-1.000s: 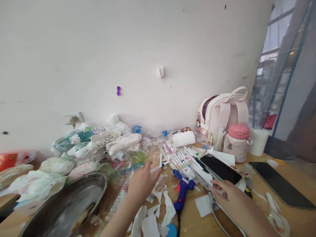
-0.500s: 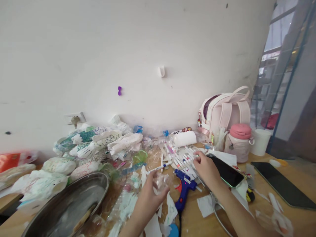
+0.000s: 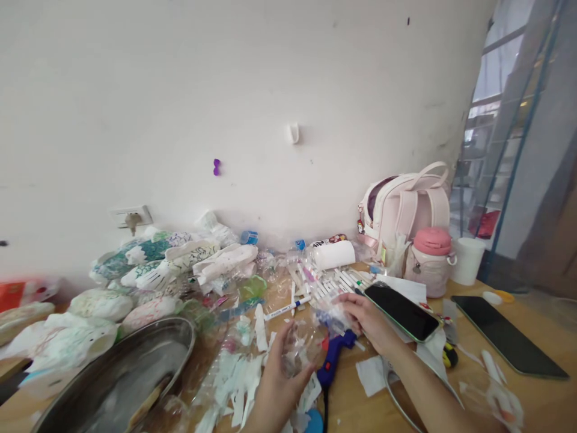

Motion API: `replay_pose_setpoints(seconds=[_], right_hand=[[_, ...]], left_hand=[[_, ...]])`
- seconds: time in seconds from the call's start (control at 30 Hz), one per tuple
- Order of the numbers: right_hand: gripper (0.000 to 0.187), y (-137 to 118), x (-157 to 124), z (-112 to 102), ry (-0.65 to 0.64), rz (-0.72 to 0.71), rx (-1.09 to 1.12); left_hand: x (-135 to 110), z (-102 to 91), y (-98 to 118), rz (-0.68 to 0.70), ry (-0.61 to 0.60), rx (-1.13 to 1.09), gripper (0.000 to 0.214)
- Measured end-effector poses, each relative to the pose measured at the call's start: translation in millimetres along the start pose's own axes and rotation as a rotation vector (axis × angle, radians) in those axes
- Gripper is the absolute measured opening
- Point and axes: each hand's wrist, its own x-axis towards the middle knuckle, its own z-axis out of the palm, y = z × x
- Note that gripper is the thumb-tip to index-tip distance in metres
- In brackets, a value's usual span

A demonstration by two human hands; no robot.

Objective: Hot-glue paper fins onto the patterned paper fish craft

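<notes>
My left hand (image 3: 285,368) is curled around a crumpled piece of clear plastic (image 3: 303,344), thumb on one side and fingers on the other. The plastic looks like part of a bottle, though its full shape is hard to make out. My right hand (image 3: 366,320) has its fingertips on the right end of this clear plastic, above the glue gun. The blue glue gun (image 3: 332,361) lies on the table between my hands, partly covered by the plastic. White-barrelled markers (image 3: 331,287) lie in a row just beyond, with one blue-capped marker (image 3: 286,308) apart from them.
A metal basin (image 3: 192,337) stands at left before several stuffed, drawn-on bundles (image 3: 101,304). Torn white scraps (image 3: 243,379) litter the front. At right are a phone (image 3: 403,313), a dark tablet (image 3: 509,337), a pink-lidded bottle (image 3: 430,264), a white cup (image 3: 467,261) and a pale pink backpack (image 3: 406,204).
My right hand has moved left and down from the markers to the clear plastic. My left hand has shifted slightly right with the plastic, and the view has turned a little.
</notes>
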Motion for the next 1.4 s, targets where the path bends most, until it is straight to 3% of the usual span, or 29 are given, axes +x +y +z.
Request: replay_pose_setpoints(seconds=[0.17,0.37,0.53,0.63,0.73,0.93,1.2,1.4], right_hand=[[0.025,4,-4,8,-0.123,0.063,0.018],[0.038,10,-5,15,-0.031,-0.026,0.154],[0.057,17,-10,23,0.083,-0.187,0.254],[0.064,19,-16,26,-0.032,-0.300,0.305],[0.054,17,-21,30,-0.153,-0.369,0.359],[0.059,13,-23,40,-0.110,-0.318,0.483],[0.056,16,-22,43,0.058,-0.342,0.498],[0.059,13,-23,34,-0.039,-0.246,0.552]], left_hand=[[-5,0.7,-4,-0.003,-0.072,0.099,0.066],[-12,-4.6,18,-0.030,-0.178,0.119,0.070],[-15,-5.1,24,-0.034,-0.208,0.031,0.072],[-16,-3.7,19,-0.043,-0.247,-0.060,0.073],[-16,-2.6,16,-0.061,-0.289,-0.127,0.080],[-15,-1.8,15,-0.033,-0.321,-0.204,0.084],[-15,-3.9,21,-0.162,-0.268,-0.256,0.087],[-9,-2.6,9,-0.158,-0.291,-0.438,0.078]])
